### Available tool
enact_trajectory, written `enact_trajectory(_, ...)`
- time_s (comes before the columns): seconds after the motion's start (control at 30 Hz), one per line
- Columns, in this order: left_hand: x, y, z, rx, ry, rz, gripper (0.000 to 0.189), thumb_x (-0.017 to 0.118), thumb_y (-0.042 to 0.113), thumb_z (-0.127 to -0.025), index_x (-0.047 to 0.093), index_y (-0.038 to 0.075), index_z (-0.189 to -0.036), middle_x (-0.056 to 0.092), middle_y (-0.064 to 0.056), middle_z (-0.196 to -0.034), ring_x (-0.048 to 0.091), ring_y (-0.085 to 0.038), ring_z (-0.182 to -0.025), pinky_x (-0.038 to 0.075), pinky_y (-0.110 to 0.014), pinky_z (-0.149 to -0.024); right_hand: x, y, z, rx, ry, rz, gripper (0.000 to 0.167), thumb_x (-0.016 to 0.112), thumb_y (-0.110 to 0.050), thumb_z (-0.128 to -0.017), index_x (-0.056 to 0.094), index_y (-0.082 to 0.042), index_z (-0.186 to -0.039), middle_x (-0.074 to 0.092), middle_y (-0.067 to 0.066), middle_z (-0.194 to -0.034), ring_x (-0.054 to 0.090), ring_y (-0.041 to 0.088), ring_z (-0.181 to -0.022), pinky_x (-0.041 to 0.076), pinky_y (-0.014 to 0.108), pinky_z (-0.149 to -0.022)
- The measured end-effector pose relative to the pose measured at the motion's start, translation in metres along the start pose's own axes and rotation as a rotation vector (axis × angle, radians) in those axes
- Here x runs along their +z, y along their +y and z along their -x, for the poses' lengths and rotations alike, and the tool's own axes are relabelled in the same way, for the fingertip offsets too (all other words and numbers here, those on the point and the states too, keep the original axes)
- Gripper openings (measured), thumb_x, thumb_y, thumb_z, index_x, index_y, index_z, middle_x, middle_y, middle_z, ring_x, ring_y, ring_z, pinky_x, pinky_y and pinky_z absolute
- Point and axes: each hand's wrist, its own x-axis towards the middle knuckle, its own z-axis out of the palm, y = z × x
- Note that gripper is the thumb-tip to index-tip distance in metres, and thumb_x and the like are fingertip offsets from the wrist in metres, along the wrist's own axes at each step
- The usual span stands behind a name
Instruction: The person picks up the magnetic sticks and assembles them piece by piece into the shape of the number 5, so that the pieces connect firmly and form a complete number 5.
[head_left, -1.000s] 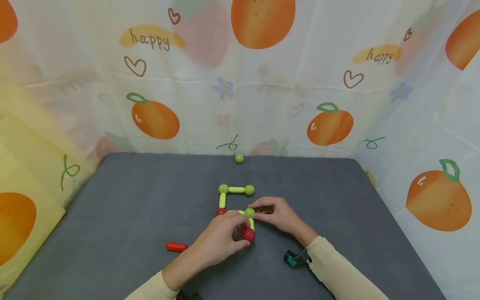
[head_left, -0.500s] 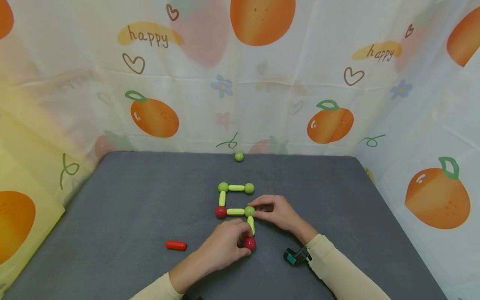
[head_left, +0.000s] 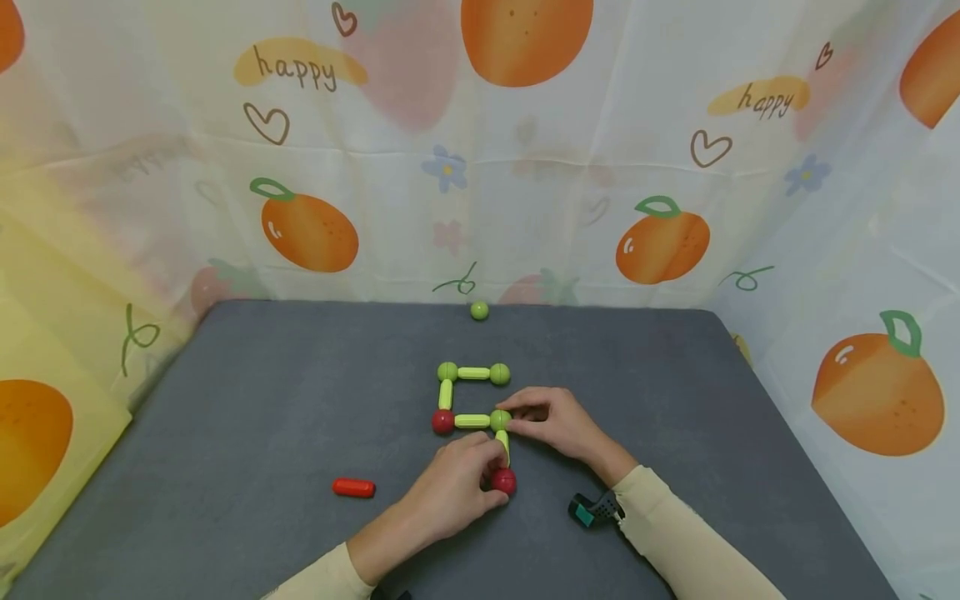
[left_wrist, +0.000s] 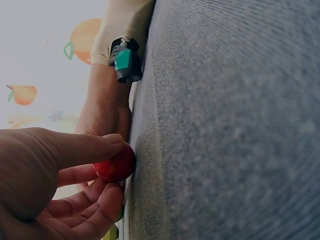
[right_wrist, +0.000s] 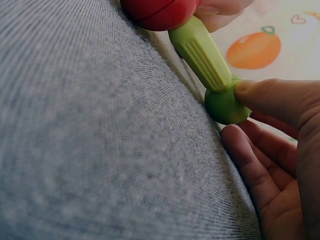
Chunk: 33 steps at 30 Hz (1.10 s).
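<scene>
Balls and yellow-green rods join into a bent figure on the dark grey cloth. My left hand (head_left: pixel 459 482) pinches the red ball (head_left: pixel 503 481) at its near end, thumb on one side and fingers on the other, as the left wrist view shows. From that ball a ribbed rod (right_wrist: pixel 204 54) runs to a green ball (right_wrist: pixel 224 104), which my right hand (head_left: pixel 558 425) holds between thumb and fingers. Another rod (head_left: pixel 472 422) leads left to a second red ball (head_left: pixel 443 422). Beyond it, more rods link a corner green ball (head_left: pixel 447 372) and an end green ball (head_left: pixel 499 374).
A loose red rod (head_left: pixel 353 487) lies left of my left forearm. At the table's far edge sits a single green ball (head_left: pixel 479 311). Behind the grey table (head_left: pixel 247 392) hangs a printed curtain (head_left: pixel 525 192). A black wrist camera (head_left: pixel 592 510) hangs beneath my right wrist.
The near red ball shifted toward me, then slightly right and back, with my left hand on it. The second red ball came into full view. My right hand stays on the green ball.
</scene>
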Motion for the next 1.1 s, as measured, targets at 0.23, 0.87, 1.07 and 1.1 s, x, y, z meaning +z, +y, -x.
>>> enact_trajectory(0.23,0.0003,-0.0005,-0.0004,0.018,0.008,0.002,0.029,0.097,0.011,-0.083,0.073,0.019,-0.097,0.058,0.010,-0.091,0.059,-0.005,-0.079,0.054,-0.025,-0.073,-0.0004,0.0018,-0.0007,-0.015,0.000,0.006,0.025,0.081,-0.014,-0.101,0.082,-0.016,-0.126,0.075,-0.004,-0.113,0.072,0.017,-0.091,0.060,0.032,-0.080)
enact_trajectory(0.87,0.0013,0.0008,-0.0014,0.008,0.015,0.012,0.029,0.096,0.012,-0.084,0.073,0.019,-0.098,0.059,0.011,-0.091,0.061,-0.007,-0.081,0.054,-0.027,-0.074,-0.0007,0.0033,-0.0015,-0.014,-0.003,0.001,0.026,0.081,-0.014,-0.100,0.082,-0.016,-0.126,0.076,-0.004,-0.113,0.072,0.017,-0.091,0.061,0.032,-0.080)
enact_trajectory(1.07,0.0025,-0.0004,-0.0014,0.011,0.019,0.017,0.031,0.096,0.010,-0.084,0.069,0.020,-0.096,0.059,0.010,-0.090,0.060,-0.007,-0.080,0.054,-0.026,-0.074,-0.0007,0.0036,-0.0016,-0.018,-0.008,-0.007,0.026,0.081,-0.013,-0.101,0.082,-0.015,-0.127,0.075,-0.003,-0.115,0.072,0.017,-0.092,0.061,0.033,-0.081)
enact_trajectory(1.1,0.0027,-0.0005,-0.0014,0.012,0.020,0.016,0.031,0.096,0.010,-0.084,0.069,0.020,-0.096,0.058,0.010,-0.091,0.060,-0.007,-0.080,0.054,-0.026,-0.074,-0.0007,0.0039,-0.0015,-0.019,-0.007,-0.008,0.026,0.081,-0.013,-0.101,0.082,-0.015,-0.127,0.075,-0.003,-0.115,0.072,0.017,-0.092,0.061,0.033,-0.081)
